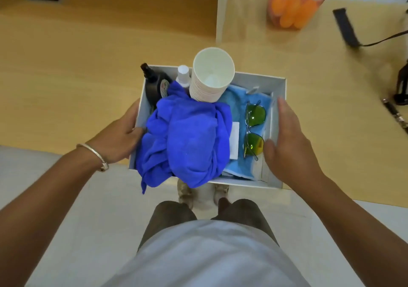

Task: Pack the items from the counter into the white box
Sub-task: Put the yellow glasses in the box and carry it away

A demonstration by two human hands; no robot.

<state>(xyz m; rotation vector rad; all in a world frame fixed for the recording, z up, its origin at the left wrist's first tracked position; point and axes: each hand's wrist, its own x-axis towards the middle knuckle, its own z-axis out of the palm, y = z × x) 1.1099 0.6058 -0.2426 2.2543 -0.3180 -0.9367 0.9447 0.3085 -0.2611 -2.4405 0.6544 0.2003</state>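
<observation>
The white box (278, 90) juts over the counter's near edge, above the floor. My left hand (120, 137) grips its left wall, thumb inside against a bunched dark blue cloth (187, 140). My right hand (289, 140) lies flat against the right wall, fingers straight. Inside the box stand a stack of white paper cups (212, 74), a small white bottle (183, 75) and a black spray bottle (153, 83). Green-lensed glasses (254, 129) rest on a light blue towel (238, 101). The dark blue cloth spills over the box's near wall.
The wooden counter (66, 76) runs left and right of the box. At the back right stand a clear jar of orange and white balls (297, 1), a black strap with a cable (346, 28) and a dark pen (395, 115). A white upright panel (221, 10) rises behind.
</observation>
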